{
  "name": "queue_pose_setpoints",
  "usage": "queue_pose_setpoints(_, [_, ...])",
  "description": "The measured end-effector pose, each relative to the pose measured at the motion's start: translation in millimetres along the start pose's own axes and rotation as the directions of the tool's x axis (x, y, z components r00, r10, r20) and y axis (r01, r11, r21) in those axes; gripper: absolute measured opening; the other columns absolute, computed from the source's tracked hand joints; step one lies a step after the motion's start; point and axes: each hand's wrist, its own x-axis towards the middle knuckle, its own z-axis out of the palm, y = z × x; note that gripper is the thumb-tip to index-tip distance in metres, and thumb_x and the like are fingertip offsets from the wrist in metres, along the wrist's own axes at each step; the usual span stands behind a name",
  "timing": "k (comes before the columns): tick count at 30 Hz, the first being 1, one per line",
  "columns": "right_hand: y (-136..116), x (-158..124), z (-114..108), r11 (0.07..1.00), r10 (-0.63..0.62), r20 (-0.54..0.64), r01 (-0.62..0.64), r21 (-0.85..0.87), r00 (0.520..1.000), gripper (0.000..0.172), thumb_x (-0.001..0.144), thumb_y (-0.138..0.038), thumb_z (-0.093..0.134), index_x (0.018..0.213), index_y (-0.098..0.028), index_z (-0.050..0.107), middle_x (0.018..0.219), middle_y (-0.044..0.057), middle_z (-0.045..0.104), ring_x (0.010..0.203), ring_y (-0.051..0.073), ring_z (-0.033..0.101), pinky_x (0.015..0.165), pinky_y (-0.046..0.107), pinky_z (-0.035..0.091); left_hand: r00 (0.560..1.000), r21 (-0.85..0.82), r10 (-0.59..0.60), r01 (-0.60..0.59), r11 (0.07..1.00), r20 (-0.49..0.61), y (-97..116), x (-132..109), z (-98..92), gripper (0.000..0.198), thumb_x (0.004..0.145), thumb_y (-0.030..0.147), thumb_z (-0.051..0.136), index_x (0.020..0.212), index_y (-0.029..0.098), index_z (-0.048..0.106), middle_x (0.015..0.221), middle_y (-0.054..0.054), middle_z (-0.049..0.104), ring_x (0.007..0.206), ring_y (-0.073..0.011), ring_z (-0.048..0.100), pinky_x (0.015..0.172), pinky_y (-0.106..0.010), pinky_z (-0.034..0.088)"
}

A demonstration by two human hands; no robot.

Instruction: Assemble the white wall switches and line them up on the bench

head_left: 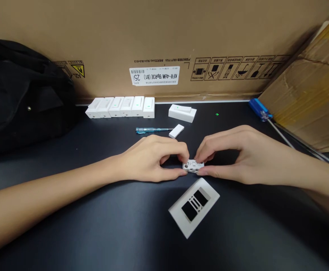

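Between both hands, low over the dark table, is a small white switch module with holes and slots (193,166). My left hand (160,158) pinches its left end between thumb and fingers. At its right end my right hand (235,155) has a similar pinch. Just below the hands lies a white switch housing (178,215) with a rectangular cut-out, turned at an angle. Beyond the hands are a small white rocker piece (176,131) and a blue clear-handled screwdriver (150,130), its tip by the rocker. An assembled white switch (182,113) rests behind them.
Several white switches (132,106) stand in a row at the back left. A black bag (26,94) fills the left side. A large cardboard box (153,34) forms the back, another (314,90) the right. A blue-handled screwdriver (259,109) leans near the right box.
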Motion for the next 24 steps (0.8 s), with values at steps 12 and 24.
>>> queue_pose_setpoints(12, [-1.0,-1.5,0.8,1.0,0.02,0.016,-0.019,-0.021,1.0,0.022,0.094,-0.038,0.074,0.09,-0.018,0.082,0.095,0.006,0.079,0.082,0.018,0.072,0.074,0.031,0.053,0.998,0.032,0.055,-0.054,0.998,-0.006,-2.0,-1.8,0.8,0.011,0.096,0.03,0.074,0.096,0.019,0.076,0.094,-0.004,0.075,0.062,-0.0098,0.054,0.06,-0.023,0.044])
queue_pose_setpoints(24, [-1.4,0.9,3.1,0.997,0.043,-0.005,-0.044,-0.057,0.999,0.022,0.093,-0.039,0.073,0.082,-0.021,0.078,0.088,0.006,0.076,0.073,0.017,0.07,0.063,0.029,0.052,0.998,0.059,0.057,-0.056,0.997,-0.028,-2.5,-3.7,3.9,0.009,0.097,0.027,0.073,0.093,0.019,0.074,0.101,-0.004,0.075,0.062,-0.0086,0.055,0.059,-0.023,0.045])
